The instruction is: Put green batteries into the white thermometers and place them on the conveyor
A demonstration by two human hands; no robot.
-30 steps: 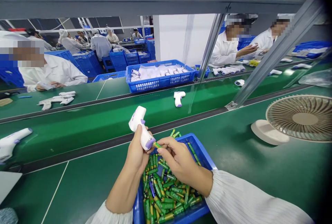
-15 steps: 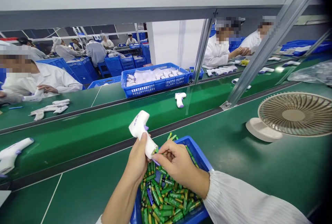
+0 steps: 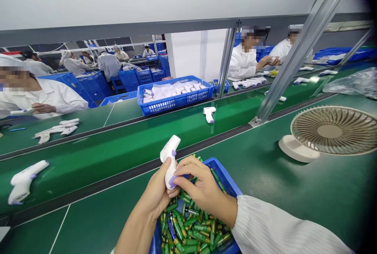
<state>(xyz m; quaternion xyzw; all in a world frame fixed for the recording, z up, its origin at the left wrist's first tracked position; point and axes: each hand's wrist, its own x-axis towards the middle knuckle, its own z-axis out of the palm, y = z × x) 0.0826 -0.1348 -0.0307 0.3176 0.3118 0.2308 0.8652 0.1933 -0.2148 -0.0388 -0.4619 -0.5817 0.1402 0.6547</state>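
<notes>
My left hand (image 3: 157, 191) is wrapped round the handle of a white infrared thermometer (image 3: 171, 148) with a purple trigger. It is tilted, its head pointing up and away from me. At the bottom of the handle, the thumb and fingers of my right hand (image 3: 197, 179) grip the purple battery cover (image 3: 172, 181), which lies against the handle. Both hands are above a blue bin (image 3: 225, 175) full of green batteries (image 3: 196, 234), a blue one among them. My wrists and hands hide part of the bin.
On the green conveyor belt (image 3: 114, 144) lie a thermometer (image 3: 209, 114) ahead and another (image 3: 25, 181) at left. A blue basket (image 3: 176, 101) of thermometers stands beyond. A fan (image 3: 330, 132) sits at right, near a metal post (image 3: 294, 61). Co-workers in white sit across the belt.
The thermometer has turned in my left hand, and its handle end, open with batteries showing before, now has the purple cover against it. Belt thermometers have shifted right.
</notes>
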